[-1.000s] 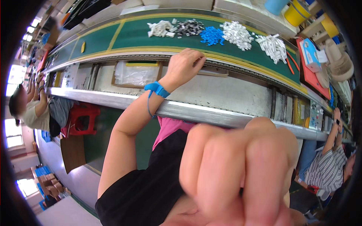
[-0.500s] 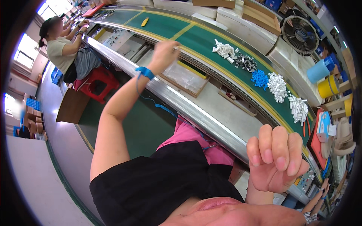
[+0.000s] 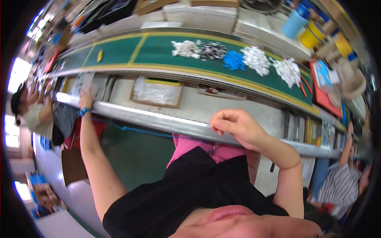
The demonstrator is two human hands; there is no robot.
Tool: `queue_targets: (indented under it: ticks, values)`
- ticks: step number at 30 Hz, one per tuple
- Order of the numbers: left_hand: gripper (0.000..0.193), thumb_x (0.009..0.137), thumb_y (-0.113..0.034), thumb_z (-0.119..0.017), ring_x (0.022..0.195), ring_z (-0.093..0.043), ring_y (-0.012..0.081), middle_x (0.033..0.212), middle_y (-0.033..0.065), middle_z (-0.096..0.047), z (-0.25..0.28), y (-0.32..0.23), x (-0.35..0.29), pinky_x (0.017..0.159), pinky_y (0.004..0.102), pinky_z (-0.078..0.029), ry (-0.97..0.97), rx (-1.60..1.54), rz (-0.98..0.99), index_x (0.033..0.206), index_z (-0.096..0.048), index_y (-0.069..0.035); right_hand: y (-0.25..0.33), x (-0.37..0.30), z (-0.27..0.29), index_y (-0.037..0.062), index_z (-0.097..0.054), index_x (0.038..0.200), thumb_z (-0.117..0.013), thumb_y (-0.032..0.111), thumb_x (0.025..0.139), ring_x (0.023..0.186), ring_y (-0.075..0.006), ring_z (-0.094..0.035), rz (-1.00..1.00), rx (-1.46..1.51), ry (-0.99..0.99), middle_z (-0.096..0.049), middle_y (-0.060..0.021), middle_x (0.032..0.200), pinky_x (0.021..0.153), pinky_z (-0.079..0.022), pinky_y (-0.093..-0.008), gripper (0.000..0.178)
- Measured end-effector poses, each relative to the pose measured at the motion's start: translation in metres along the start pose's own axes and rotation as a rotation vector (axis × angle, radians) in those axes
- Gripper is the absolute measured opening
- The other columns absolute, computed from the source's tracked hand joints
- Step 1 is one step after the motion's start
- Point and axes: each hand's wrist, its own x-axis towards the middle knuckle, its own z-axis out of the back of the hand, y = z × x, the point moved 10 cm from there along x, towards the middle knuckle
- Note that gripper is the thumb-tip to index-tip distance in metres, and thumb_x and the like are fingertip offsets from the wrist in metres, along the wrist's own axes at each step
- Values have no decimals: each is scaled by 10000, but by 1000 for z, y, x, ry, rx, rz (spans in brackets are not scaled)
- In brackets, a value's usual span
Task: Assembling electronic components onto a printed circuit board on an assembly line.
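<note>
Left hand (image 3: 85,98): blurred, small at far reach; whether fingers hold anything, cannot tell. Right hand (image 3: 235,125): fingers curled inward, inside of palm hidden. Bright-blue heap of small parts (image 3: 234,60): single pieces too small to tell apart. Black round fan (image 3: 262,4): cut off by top edge. Red plastic stool (image 3: 74,141): partly hidden behind left forearm (image 3: 89,133).

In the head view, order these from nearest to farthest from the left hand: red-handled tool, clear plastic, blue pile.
1. Clear plastic, right of the left hand
2. Blue pile, farther right, on the green belt
3. Red-handled tool, farthest right
</note>
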Motion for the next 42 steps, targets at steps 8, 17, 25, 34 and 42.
queue_targets:
  ticks: [8, 17, 25, 34, 42]
  values:
    - [718, 910, -607, -289, 1000, -575, 436, 1058, 286, -605, 56, -133, -54, 843, 484, -450, 60, -285, -5, 1337, -433, -47, -22, -23, 176, 3, -665, 948, -602, 141, 887, 735, -109, -559, 41, -617, -545, -627, -27, 870, 659, -447, -255, 163]
    - [364, 943, -329, -476, 882, -623, 344, 997, 169, -649, 167, -239, -196, 730, 410, -498, -143, -399, -391, 1203, -566, -91, 32, -3, 190, 21, -661, 947, -555, 99, 858, 852, -272, -593, 409, -1514, -711, -626, -88, 873, 725, -485, -361, 158]
    - [362, 810, -142, -659, 952, -619, 345, 1010, 197, -635, 257, -342, -314, 842, 429, -490, -233, -685, -977, 1129, -570, 3, 28, 37, 188, 24, -628, 858, -562, 74, 787, 839, -241, -586, 267, -2039, -729, -593, -89, 811, 719, -511, -334, 109]
    - [334, 808, -187, -666, 969, -619, 314, 1006, 178, -640, 310, -435, -398, 884, 411, -482, -111, -942, -1387, 1072, -590, 2, 29, 54, 180, 50, -597, 750, -569, 59, 736, 787, -223, -626, 163, -2191, -669, -602, -87, 795, 632, -534, -330, 33]
    - [195, 771, -147, -662, 920, -587, 322, 931, 134, -611, 366, -509, -398, 807, 411, -481, -211, -1212, -1522, 943, -613, -72, 42, 47, 196, 37, -637, 763, -579, 91, 751, 746, -254, -643, 208, -2033, -716, -632, -111, 786, 603, -530, -358, 81]
